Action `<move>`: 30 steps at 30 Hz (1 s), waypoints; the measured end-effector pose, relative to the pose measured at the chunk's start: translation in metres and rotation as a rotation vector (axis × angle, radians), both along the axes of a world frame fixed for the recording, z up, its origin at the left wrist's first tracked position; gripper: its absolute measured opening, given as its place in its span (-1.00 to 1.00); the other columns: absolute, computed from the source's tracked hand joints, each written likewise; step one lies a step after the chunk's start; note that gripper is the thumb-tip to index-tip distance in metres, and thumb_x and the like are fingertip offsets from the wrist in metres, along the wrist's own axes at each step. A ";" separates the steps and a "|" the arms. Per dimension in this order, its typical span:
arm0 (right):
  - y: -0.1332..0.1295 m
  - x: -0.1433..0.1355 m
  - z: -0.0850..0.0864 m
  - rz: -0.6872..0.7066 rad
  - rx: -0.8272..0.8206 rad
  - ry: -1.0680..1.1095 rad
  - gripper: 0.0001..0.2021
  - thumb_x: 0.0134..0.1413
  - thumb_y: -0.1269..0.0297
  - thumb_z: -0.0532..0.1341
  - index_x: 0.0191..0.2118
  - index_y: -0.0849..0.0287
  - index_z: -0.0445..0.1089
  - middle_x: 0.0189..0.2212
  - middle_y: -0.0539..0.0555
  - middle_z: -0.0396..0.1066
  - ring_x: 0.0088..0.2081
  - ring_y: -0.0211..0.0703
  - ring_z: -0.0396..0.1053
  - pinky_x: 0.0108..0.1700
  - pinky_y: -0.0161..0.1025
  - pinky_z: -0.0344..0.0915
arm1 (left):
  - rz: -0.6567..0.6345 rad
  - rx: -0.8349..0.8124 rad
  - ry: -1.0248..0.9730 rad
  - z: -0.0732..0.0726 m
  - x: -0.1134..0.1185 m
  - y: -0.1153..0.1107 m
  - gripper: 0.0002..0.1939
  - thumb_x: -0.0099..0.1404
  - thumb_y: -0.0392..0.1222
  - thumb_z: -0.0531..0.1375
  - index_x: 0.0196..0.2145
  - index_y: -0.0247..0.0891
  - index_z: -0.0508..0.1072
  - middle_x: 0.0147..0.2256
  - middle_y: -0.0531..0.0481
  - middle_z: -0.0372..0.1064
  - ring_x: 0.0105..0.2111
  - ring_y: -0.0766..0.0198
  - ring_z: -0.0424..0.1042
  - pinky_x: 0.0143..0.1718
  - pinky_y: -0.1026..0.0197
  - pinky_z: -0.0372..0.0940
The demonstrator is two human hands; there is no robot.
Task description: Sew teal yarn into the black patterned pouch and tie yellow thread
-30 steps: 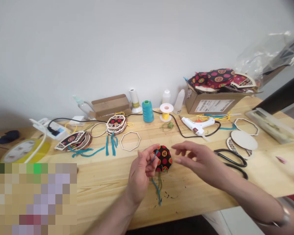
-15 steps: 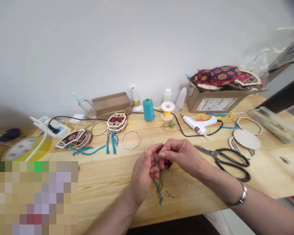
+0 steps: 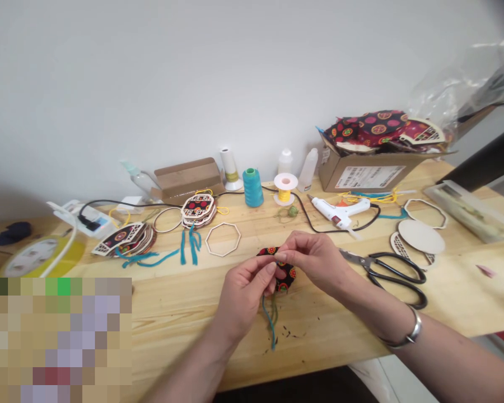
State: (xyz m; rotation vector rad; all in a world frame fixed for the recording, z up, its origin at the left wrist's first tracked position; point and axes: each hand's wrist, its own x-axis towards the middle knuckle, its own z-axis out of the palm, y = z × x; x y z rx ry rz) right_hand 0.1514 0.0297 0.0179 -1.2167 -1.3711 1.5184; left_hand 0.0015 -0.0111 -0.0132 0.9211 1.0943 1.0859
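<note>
A round-edged piece of black patterned fabric [image 3: 292, 274] with red and yellow circles hangs partly hidden behind my fingers. My left hand [image 3: 248, 291] is closed on its left side, thumb against the forefinger. My right hand [image 3: 313, 258] pinches at the upper part of the fabric, its fingertips meeting those of the left. What lies between the right fingertips is too small to make out. Below the fabric dangle a teal cord [image 3: 269, 322] and a thin olive-green cord [image 3: 276, 308]. Black-handled scissors [image 3: 363, 261] rest on the table just right of my right hand.
Behind the hands are a hot glue gun [image 3: 340, 211], a teal thread cone [image 3: 252, 188], a yellow thread spool [image 3: 285, 190] and a wooden octagon frame [image 3: 223, 239]. Stacked fabric ornaments [image 3: 198, 210] stand left. A cardboard box [image 3: 363, 170] holds patterned fabric. Dark scraps [image 3: 292, 336] lie in front.
My fingertips have come together in a pinch, and more of the patterned fabric shows behind them. The teal cord that crossed my left fingers is now hidden there.
</note>
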 end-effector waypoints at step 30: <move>0.001 -0.019 -0.019 0.248 0.657 -1.206 -0.80 0.10 0.38 0.07 -0.42 0.25 0.43 -0.42 0.18 0.41 -0.29 -0.03 0.27 -0.31 -0.17 0.12 | 0.288 -0.134 -0.268 0.010 -0.002 0.009 -0.82 0.03 -0.20 0.30 -0.49 -0.38 0.43 -0.59 0.08 0.27 -0.69 0.58 -0.01 -0.67 0.42 -0.09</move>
